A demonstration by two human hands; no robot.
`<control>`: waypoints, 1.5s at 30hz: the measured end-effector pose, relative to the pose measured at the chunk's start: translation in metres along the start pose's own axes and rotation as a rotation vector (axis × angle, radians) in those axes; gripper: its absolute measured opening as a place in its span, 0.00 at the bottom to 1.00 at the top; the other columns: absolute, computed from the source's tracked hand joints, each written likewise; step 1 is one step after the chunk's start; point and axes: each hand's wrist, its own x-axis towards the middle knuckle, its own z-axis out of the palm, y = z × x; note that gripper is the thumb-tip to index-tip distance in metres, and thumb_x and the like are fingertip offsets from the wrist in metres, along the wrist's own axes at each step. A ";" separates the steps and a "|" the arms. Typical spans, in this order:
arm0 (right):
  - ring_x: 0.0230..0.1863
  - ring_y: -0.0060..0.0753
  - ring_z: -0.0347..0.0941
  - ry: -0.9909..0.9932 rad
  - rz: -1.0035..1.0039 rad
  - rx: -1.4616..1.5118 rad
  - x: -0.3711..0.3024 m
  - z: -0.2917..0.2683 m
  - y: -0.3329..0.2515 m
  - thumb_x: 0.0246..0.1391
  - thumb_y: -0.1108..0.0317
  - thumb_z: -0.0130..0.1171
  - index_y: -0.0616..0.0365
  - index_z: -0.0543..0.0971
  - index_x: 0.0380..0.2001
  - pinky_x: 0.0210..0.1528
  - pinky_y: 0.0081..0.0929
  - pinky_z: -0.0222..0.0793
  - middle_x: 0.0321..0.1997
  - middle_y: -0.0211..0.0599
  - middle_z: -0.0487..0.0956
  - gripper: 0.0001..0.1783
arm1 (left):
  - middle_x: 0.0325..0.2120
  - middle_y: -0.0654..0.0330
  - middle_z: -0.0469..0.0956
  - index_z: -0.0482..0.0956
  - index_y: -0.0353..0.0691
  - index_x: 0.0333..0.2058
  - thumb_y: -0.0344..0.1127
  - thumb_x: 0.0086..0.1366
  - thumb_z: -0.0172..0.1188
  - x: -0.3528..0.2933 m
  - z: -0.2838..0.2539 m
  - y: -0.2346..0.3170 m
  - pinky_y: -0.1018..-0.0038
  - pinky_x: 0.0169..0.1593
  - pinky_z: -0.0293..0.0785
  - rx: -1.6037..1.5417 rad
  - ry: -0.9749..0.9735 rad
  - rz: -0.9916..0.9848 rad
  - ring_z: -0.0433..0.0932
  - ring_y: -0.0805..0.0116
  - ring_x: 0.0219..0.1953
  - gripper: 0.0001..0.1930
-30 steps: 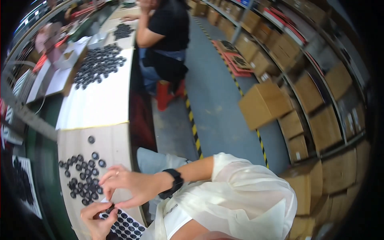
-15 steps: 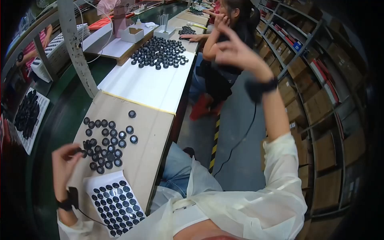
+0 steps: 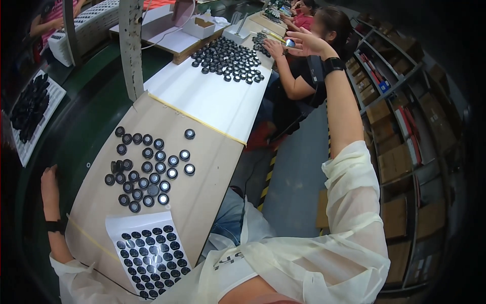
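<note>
My left hand (image 3: 49, 183) is out at the far left, off the table's edge and over the green surface. It is seen small and from the back, and its fingers are largely hidden. My right hand (image 3: 310, 44) is raised on an outstretched arm, fingers spread, in front of a co-worker. A small shiny spot shows by its fingertips; whether it is held I cannot make out. Several black round caps (image 3: 154, 178) with pale centres lie loose on the beige tabletop (image 3: 202, 172). Nearer me is a white sheet (image 3: 114, 226) of round black stickers.
Many more black caps (image 3: 228, 58) cover the far white table section (image 3: 202, 104). A white box (image 3: 198, 30) stands behind. A seated co-worker (image 3: 298, 81) is to the right, shelves of cartons (image 3: 392, 162) beyond. A post (image 3: 132, 55) rises at the table's left edge; a tray of black parts (image 3: 38, 109) lies left.
My left hand has moved left, away from the caps and past the table edge. My right hand has reached farther out and up. The whole view has shifted.
</note>
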 end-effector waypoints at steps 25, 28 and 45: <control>0.44 0.32 0.74 -0.695 -0.341 -0.694 -0.264 0.127 0.027 0.45 0.66 0.70 0.64 0.63 0.60 0.48 0.27 0.67 0.50 0.45 0.75 0.41 | 0.38 0.53 0.68 0.72 0.34 0.39 0.24 0.33 0.72 -0.125 -0.110 0.193 0.68 0.50 0.65 -0.595 -0.398 -0.071 0.68 0.55 0.43 0.29; 0.42 0.30 0.74 -0.562 -0.360 -0.559 -0.268 0.123 0.034 0.43 0.71 0.71 0.64 0.65 0.59 0.46 0.25 0.68 0.49 0.44 0.75 0.40 | 0.34 0.54 0.69 0.73 0.35 0.39 0.21 0.36 0.70 -0.129 -0.104 0.190 0.67 0.47 0.65 -0.621 -0.323 -0.153 0.68 0.56 0.39 0.26; 0.41 0.30 0.74 -0.411 -0.441 -0.539 -0.269 0.094 0.078 0.43 0.76 0.65 0.61 0.70 0.55 0.47 0.27 0.69 0.45 0.41 0.77 0.32 | 0.34 0.54 0.73 0.71 0.35 0.44 0.17 0.54 0.54 -0.150 -0.121 0.164 0.71 0.41 0.68 -0.122 -0.131 -0.269 0.74 0.63 0.36 0.17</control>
